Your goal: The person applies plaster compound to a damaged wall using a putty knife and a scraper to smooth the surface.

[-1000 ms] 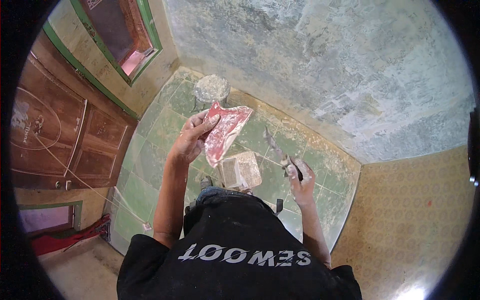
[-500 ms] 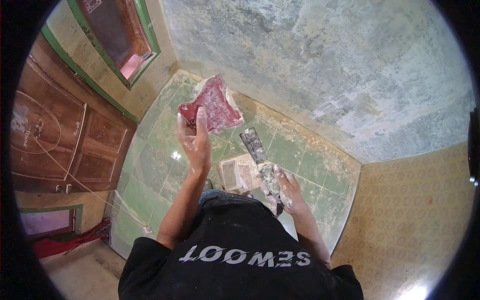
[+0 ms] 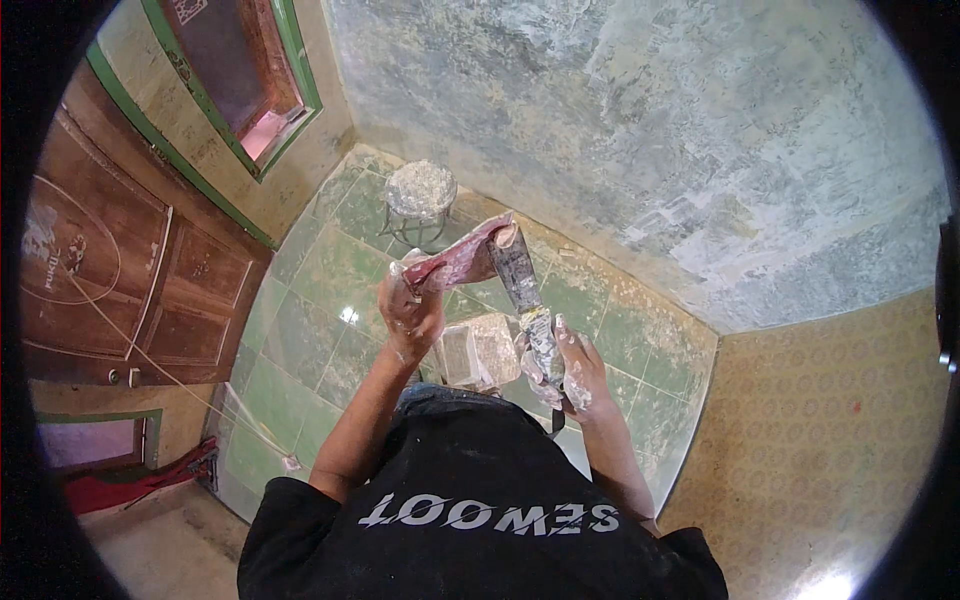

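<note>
My left hand is closed on a red, putty-smeared plastering board, a flat piece now tilted so that it shows narrow. In my right hand is a putty knife, its handle crusted with white and yellowish filler. The knife's dark blade points up and away from me, and its tip meets the far edge of the red board. A lump of pale putty sits at the blade's tip. White smears cover the fingers of both hands.
A round stool with a white-crusted top stands near the wall. By my feet lies a pale, dusty open container on green floor tiles. Ahead is a patchy grey plastered wall; a brown wooden door stands left.
My left hand has drawn the red board down and turned it from face-on to steeply tilted, uncovering the stool. The putty knife's tip has come against the board and now carries putty.
</note>
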A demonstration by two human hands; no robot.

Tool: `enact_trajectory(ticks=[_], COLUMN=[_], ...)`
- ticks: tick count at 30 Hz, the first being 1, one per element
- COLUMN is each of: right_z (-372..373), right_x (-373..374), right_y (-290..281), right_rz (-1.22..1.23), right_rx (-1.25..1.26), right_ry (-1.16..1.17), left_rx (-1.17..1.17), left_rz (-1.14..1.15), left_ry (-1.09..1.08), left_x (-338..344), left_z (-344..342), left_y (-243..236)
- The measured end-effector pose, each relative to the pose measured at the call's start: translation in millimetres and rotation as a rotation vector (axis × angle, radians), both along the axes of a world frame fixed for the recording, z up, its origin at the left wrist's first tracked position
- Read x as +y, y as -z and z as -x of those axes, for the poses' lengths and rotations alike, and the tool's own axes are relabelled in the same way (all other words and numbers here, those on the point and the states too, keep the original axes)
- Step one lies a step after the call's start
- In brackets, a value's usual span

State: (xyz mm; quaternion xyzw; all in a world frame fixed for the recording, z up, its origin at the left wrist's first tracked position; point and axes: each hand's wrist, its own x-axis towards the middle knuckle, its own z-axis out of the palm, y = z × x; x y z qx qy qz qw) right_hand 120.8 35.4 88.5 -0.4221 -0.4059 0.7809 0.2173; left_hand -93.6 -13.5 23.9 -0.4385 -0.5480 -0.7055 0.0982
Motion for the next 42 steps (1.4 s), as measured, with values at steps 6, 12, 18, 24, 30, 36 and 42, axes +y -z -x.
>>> enact_trajectory(ticks=[6, 12, 18, 24, 30, 36, 42], right_z=[-20.4, -17.8, -29.3, -49.4, -65.7, -74.9, -45.6], right_x=[12.6, 18.1, 30.5, 29.7, 37.9, 29.2, 2.7], right_y=[-4.8, -16.8, -16.4, -14.6, -9.6, 4.5, 35.2], right_rz=[-0.366, -0.900, -1.438, -1.125, -1.300, -0.654, -0.222], right_rx=[0.197, -0.095, -0.409, -0.403, -0.427, -0.162, -0.083], right_ry=[-0.064, 0.041, -0.110, -0.145, -0.177, -0.005, -0.038], left_rx=[-0.354, -0.862, -0.814, -0.840, -0.959, -0.874, -0.711], left_rz=[0.164, 0.457, 0.551, 0.578, 0.484, 0.352, 0.160], left_ry=[0.287, 0.751, 0.855, 0.879, 0.922, 0.722, 0.454], left_x=[-2.0, -3.2, -3.9, -6.5, -6.9, -3.6, 4.1], left_z=[9.2, 17.8, 34.6, 44.7, 44.7, 44.9, 26.9], left_y=[-29.4, -55.3, -43.8, -37.5, -29.9, -34.8, -42.1])
